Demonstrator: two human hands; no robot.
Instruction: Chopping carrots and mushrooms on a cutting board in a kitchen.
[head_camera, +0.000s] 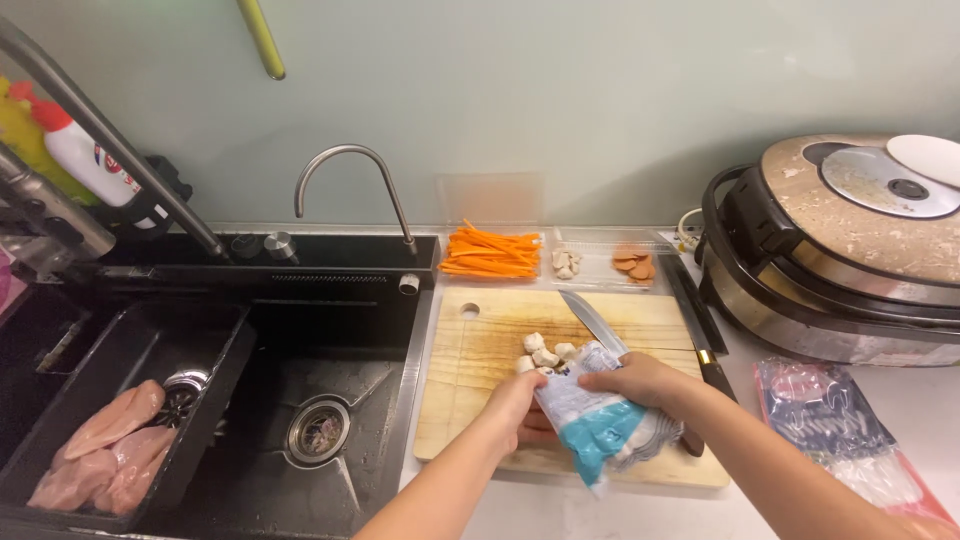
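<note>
Tipping pale round balls (545, 352) out of a soft plastic bag (598, 424) onto the wooden cutting board (480, 370) looks like the step in hand; emptying the rest would, by my judgement, call for lifting the bag's closed end higher while the mouth stays over the board.

The dark sink (300, 400) fills the left, with a black tray (215, 385) in it holding raw pink chicken pieces (100, 450). At far right sits a round cooker (850, 250) with a speckled brown lid.

The right hand (640, 382) grasps the bag near its mouth, white above and teal below. The left hand (515, 410) is curled at the bag's left side, touching it; how firmly it grips I cannot tell. A knife (592, 320) lies on the board just beyond the balls.

Near right on the counter lies a flat clear packet (840, 430) printed in red and blue. Along the far edge stand clear containers with carrot strips (490, 252), pale pieces and orange slices (633, 266). A white squeeze bottle (85, 160) with a red cap and a small red-and-blue label stands far left.
</note>
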